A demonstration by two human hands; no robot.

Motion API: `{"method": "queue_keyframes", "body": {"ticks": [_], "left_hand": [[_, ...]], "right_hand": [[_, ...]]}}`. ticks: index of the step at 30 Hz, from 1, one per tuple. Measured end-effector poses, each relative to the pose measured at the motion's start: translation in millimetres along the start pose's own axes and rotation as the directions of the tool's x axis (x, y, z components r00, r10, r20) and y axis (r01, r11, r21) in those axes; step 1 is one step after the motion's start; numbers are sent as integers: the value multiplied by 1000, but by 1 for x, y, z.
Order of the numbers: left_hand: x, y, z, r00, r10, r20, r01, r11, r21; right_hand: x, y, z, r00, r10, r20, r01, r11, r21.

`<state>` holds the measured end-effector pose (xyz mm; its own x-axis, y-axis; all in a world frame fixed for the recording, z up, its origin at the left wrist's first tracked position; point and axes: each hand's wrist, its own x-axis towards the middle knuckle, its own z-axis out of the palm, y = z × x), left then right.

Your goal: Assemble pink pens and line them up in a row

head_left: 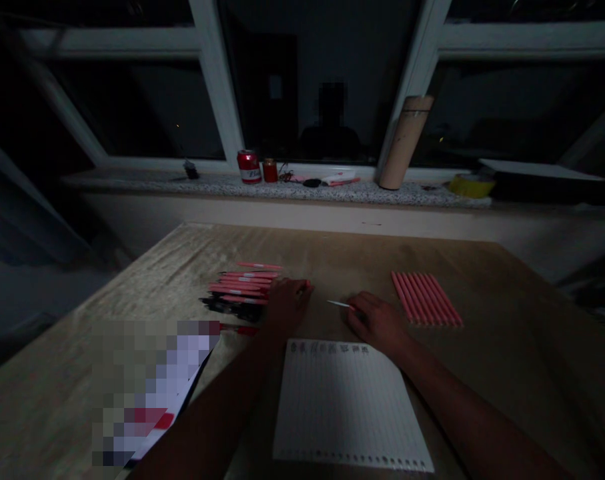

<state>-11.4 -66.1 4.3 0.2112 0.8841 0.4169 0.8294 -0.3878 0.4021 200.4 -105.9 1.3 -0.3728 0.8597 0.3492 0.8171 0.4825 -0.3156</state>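
My left hand (288, 300) is closed beside a heap of pink pens (245, 283), with the pink end of a pen barrel (308, 285) showing at its fingertips. The rest of that barrel is hidden. Black pen parts (235, 307) lie at the near side of the heap. Over the table's middle, my right hand (375, 317) pinches a thin, white, pointed pen refill (338, 304), its tip toward my left hand. Right of this hand, several pink pen barrels (426, 299) lie side by side in a neat row.
A lined notepad sheet (345, 407) with writing lies in front of me. A red pen (239, 329) and a partly blurred, screen-like object (182, 380) are at left. The windowsill holds a red can (249, 167), a small jar (270, 170), a tall cylinder (405, 143) and yellow tape (471, 186).
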Motion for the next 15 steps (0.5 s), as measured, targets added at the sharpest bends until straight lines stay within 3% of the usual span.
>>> {"method": "queue_keyframes", "body": {"ticks": [15], "left_hand": [[1,1,-3,994,-63,-84,51,990,-134]], "right_hand": [[0,0,-1,1000,3,3,-3,1000,21]]}}
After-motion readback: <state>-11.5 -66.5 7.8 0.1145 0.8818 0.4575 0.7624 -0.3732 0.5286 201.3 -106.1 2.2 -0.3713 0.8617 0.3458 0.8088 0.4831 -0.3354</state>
